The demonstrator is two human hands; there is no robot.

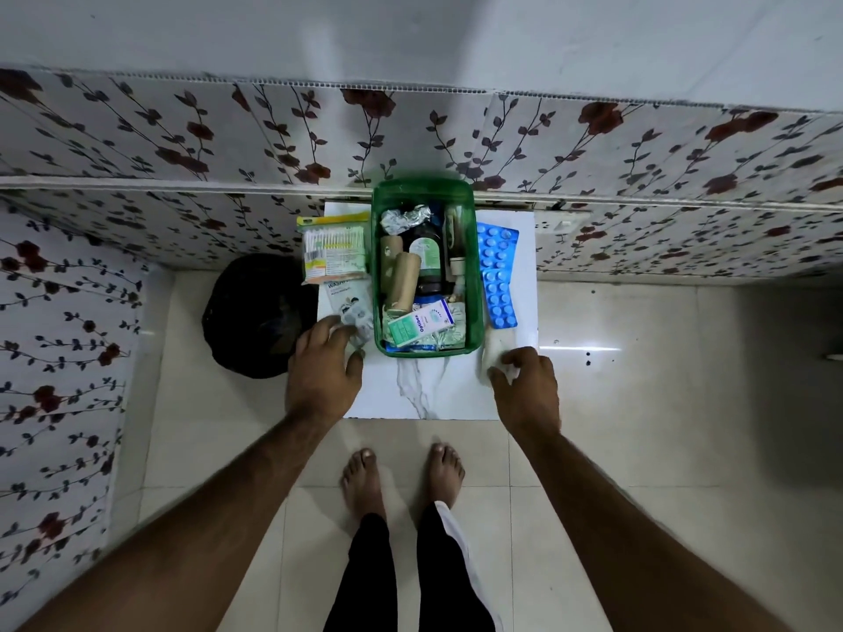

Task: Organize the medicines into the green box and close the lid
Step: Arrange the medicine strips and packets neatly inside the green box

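Left hand [323, 363] curls loosely over a clear blister strip [355, 322] at the desk [424, 394] edge, while the right hand [524, 380] pinches a white gauze roll [495, 346]. Between them, just beyond, sits the green box [428, 262], uncovered and packed; blue pill strips [498, 271] lie right, cotton swabs [334, 248] left.

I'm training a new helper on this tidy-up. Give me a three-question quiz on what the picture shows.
1. True or false: the green box is open.
2. Which lies right of the box? A) blue blister strips B) cotton swab pack C) brown roll
3. What is the left hand touching?

Key: 1 true. 2 A. 3 A silvery blister pack at the table's left edge.
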